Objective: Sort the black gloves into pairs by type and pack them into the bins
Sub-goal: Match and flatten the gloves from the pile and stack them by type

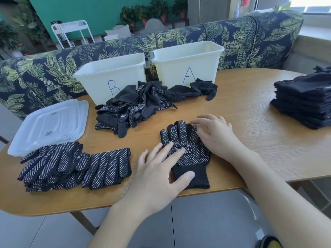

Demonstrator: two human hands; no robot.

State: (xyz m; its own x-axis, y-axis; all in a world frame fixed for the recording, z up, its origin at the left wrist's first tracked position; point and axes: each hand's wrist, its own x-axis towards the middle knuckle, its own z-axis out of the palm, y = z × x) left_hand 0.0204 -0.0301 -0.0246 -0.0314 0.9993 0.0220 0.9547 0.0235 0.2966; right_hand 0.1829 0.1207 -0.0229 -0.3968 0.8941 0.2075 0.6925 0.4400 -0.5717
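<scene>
A black glove with white grip dots (195,154) lies flat near the table's front edge, fingers pointing away. My left hand (161,172) presses on its palm and cuff with straight fingers. My right hand (215,135) rests flat on its right side by the fingertips. Two stacks of dotted gloves (53,163) (109,167) lie at the front left. A mixed heap of dotted and plain black gloves (136,104) sits in front of the white bins B (111,72) and A (188,58). A stack of plain black gloves (304,102) stands at the right.
Two clear plastic lids (50,124) are stacked at the left of the wooden table (250,122). A leaf-patterned sofa back (53,68) runs behind the bins. The table's front edge is close to the flat glove's cuff.
</scene>
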